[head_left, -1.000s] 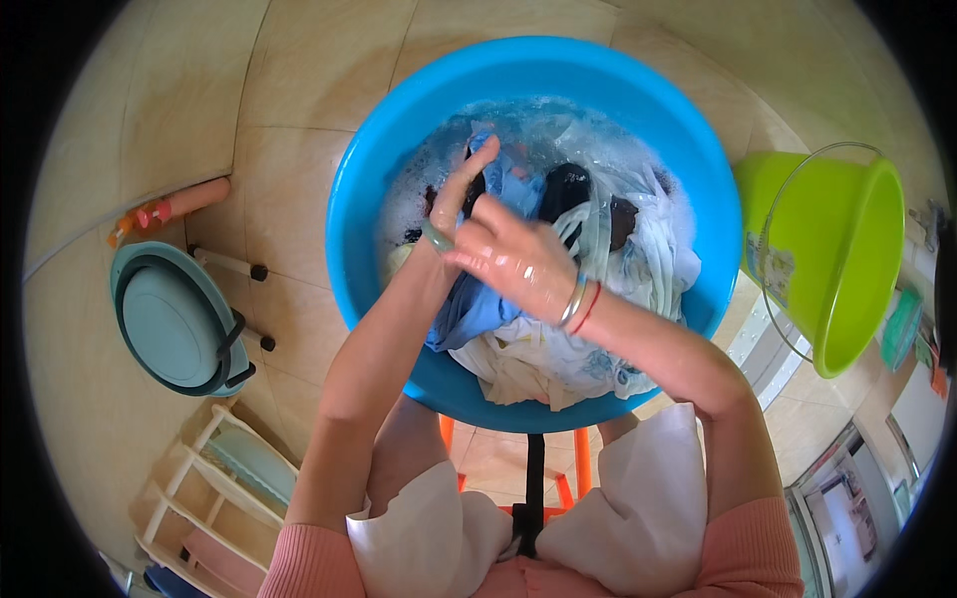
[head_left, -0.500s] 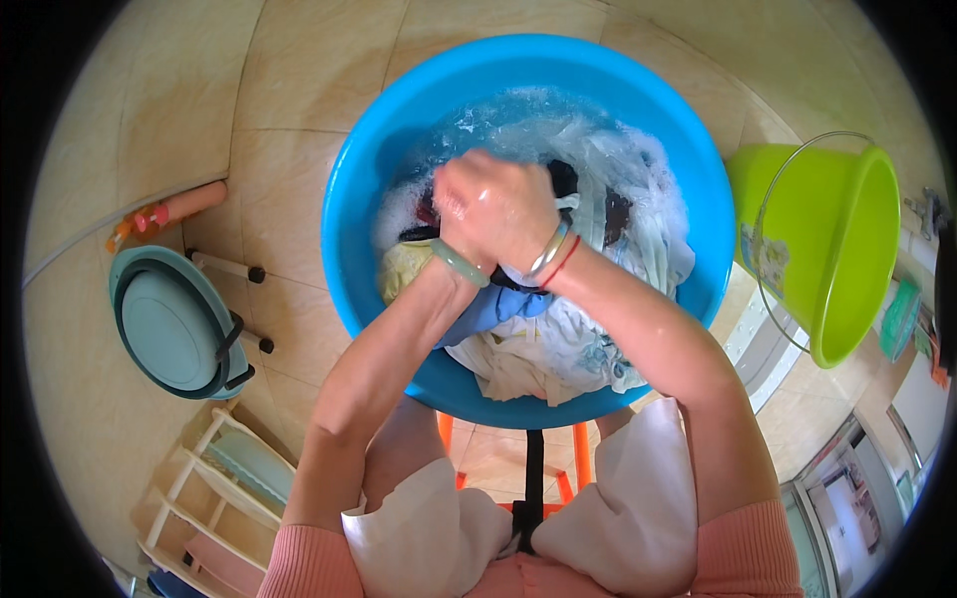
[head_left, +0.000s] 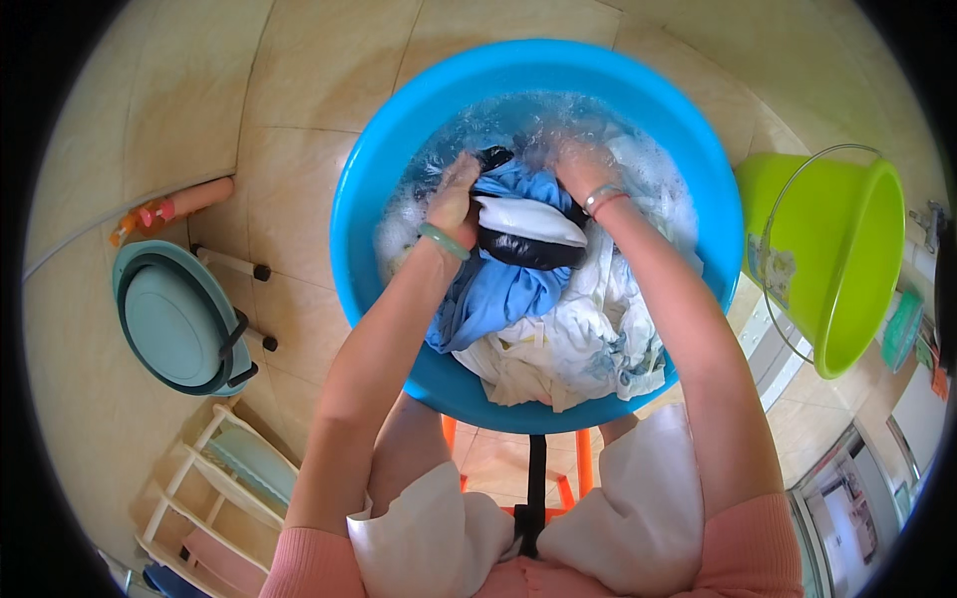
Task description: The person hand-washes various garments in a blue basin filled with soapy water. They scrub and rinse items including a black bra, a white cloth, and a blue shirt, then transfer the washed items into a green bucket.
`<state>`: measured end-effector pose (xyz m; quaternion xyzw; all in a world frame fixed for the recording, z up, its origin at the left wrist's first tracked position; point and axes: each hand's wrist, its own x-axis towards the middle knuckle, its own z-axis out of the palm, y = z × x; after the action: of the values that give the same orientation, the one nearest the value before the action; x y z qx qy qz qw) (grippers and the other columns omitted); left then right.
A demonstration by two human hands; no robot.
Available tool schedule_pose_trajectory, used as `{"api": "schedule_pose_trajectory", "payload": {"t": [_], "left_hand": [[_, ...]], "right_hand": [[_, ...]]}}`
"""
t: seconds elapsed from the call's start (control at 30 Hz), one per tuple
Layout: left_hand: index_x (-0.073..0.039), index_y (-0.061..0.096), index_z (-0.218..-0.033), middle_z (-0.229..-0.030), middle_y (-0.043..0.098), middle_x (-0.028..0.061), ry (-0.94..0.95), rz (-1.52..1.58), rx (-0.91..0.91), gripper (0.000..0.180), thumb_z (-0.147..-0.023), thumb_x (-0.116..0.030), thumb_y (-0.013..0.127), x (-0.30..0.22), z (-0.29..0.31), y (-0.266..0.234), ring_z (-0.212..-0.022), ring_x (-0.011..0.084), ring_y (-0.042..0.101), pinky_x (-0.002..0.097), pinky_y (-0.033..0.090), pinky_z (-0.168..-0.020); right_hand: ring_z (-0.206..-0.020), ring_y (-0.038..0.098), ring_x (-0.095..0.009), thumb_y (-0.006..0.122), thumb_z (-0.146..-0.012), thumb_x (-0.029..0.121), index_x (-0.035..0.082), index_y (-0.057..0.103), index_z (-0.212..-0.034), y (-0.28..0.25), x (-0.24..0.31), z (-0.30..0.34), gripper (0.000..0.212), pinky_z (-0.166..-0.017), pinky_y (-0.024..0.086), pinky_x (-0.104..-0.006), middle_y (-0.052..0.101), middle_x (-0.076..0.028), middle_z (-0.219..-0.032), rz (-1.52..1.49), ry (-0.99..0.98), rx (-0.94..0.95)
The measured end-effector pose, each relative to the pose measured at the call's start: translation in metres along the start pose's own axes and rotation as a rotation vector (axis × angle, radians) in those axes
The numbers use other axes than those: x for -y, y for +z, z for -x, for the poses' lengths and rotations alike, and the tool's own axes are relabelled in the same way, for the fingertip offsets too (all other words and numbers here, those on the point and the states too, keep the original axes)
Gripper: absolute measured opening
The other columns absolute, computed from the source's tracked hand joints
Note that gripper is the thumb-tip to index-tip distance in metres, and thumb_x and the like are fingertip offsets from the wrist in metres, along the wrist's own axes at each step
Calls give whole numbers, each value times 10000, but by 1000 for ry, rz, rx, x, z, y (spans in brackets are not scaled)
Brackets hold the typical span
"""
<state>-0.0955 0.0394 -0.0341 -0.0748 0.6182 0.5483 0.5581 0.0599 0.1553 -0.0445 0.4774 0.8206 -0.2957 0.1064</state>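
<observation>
A large round blue basin (head_left: 354, 189) holds soapy water and wet laundry. My left hand (head_left: 456, 197), with a green bangle above it, is closed on the left edge of a bunched blue garment (head_left: 513, 291). A puffed white and black piece of cloth (head_left: 533, 224) bulges up between my hands. My right hand (head_left: 583, 171), with a silver bangle and a red string at the wrist, reaches into the suds at the far right of the bundle; its fingers are smeared and partly under water. Pale wet clothes (head_left: 573, 354) lie at the basin's near side.
At the right stands a lime green bucket (head_left: 812, 259) with a wire handle. Grey-green nested basins (head_left: 174, 324) lean at the left, near a pale rack (head_left: 214, 488) and an orange-pink bottle (head_left: 199, 196). Tiled floor (head_left: 309, 80) surrounds the basin.
My hands were together over the basin; now they are apart, on either side of the bundle. The blue, white and black cloth has come up into view between them.
</observation>
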Motion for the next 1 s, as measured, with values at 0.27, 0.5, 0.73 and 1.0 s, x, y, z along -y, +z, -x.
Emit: {"api": "schedule_pose_trajectory", "payload": {"t": [0.27, 0.5, 0.73, 1.0], "left_hand": [[-91, 526, -1287, -1209, 614, 86, -162, 146, 373, 460, -924, -348, 643, -26, 12, 3, -1062, 204, 581, 353, 487, -885], [-109, 509, -1240, -860, 480, 26, -107, 144, 238, 464, -920, -426, 624, -48, 81, 51, -703, 113, 415, 243, 403, -670], [-90, 541, -1275, -1111, 595, 22, -44, 256, 276, 367, -958, -273, 516, -21, 81, 31, -971, 148, 564, 296, 461, -861], [-37, 474, -1343, -1328, 549, 95, -150, 306, 220, 526, -996, -432, 481, -26, 23, -5, -1195, 231, 537, 367, 416, -1037]], "right_hand": [[-657, 613, -231, 686, -837, 226, 121, 613, -814, -25, 100, 98, 130, -537, 503, -333, 496, -62, -807, -254, -615, -312], [-525, 588, -196, 724, -788, 212, 99, 530, -673, -45, 135, 108, 252, -436, 463, -322, 486, -36, -721, -302, -691, -545], [-546, 601, -314, 642, -805, 224, 110, 582, -669, -41, 106, 52, 187, -503, 497, -394, 611, -108, -689, -311, -481, -604], [-768, 644, -396, 549, -920, 407, 67, 671, -873, -10, 10, 7, 365, -690, 518, -478, 668, -217, -826, -387, 81, -389]]}}
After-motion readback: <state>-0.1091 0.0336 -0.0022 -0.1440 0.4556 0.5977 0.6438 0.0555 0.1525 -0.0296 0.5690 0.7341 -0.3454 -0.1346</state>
